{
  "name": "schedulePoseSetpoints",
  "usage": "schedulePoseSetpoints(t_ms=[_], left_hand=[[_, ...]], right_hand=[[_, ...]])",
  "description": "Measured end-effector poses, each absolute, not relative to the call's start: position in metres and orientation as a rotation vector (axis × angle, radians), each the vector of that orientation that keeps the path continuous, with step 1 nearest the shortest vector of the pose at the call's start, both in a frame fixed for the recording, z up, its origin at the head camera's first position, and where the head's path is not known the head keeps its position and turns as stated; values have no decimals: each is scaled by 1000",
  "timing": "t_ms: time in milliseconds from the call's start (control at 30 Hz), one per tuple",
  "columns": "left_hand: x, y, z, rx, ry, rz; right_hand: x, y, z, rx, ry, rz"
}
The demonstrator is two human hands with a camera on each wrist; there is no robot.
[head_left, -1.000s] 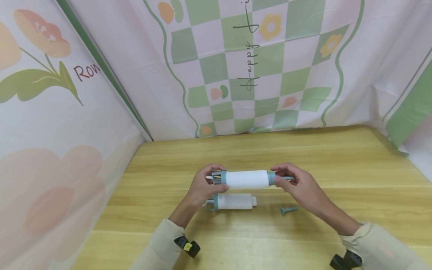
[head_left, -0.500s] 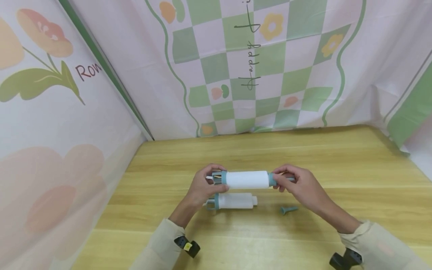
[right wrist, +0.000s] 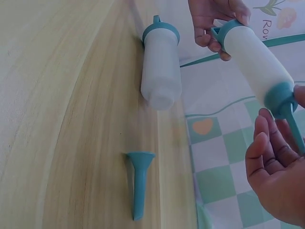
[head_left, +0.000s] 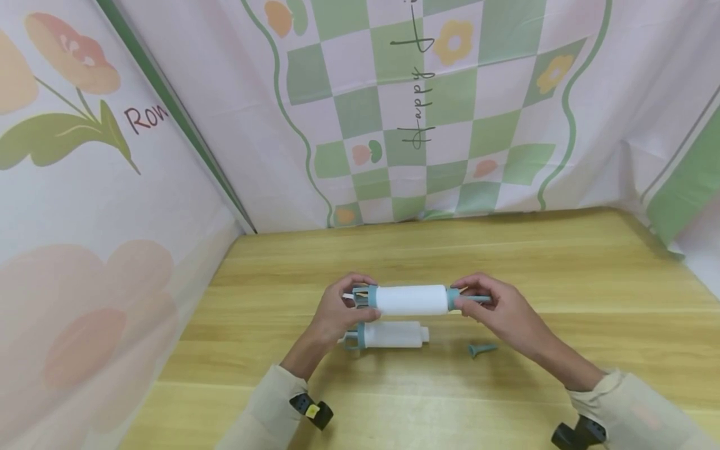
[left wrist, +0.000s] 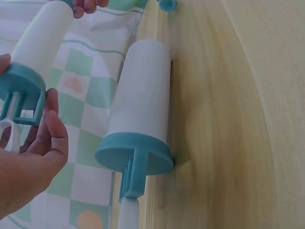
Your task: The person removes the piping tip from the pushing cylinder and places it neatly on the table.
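Note:
My left hand point(head_left: 336, 312) grips the teal slotted end of a white cylinder point(head_left: 412, 299), held level above the table; a white handle sticks out past that end. At the other end, my right hand point(head_left: 497, 309) pinches a teal nozzle cap point(right wrist: 280, 98), whose thin spout point(right wrist: 294, 130) points away between the fingers. Nearer the person, a second white cylinder point(head_left: 392, 335) lies on its side, with a similar teal slotted end point(left wrist: 134, 153) and a bare narrow neck point(right wrist: 161, 99). A loose teal nozzle point(right wrist: 139, 183) with a flared end lies to its right.
The wooden table point(head_left: 270, 269) runs back to a checkered cloth point(head_left: 433, 125) hanging behind it. Another printed cloth point(head_left: 140, 206) hangs along the left side. Each wrist wears a small black camera.
My right fingers have shifted slightly around the nozzle cap, gripping further over it half a second ago and uncovering more of it now. The left hand stays nearly still, and both table items lie unmoved.

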State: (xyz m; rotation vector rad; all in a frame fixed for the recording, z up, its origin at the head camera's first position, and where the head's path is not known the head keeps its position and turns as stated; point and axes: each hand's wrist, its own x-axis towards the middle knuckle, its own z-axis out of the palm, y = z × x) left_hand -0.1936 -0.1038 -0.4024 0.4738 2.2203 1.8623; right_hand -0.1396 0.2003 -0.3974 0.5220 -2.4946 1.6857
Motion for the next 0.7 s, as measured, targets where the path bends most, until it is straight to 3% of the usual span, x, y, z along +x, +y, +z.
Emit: schedulePoseSetpoints(t_ms=[333,700], left_hand=[[-193,-103,-400,490,2214,1858],[-193,-104,-400,505,2213,1853]], right_hand=[[-140,197,-388,386,-2551,1713],[-140,200,-383,444,-2563,1736]])
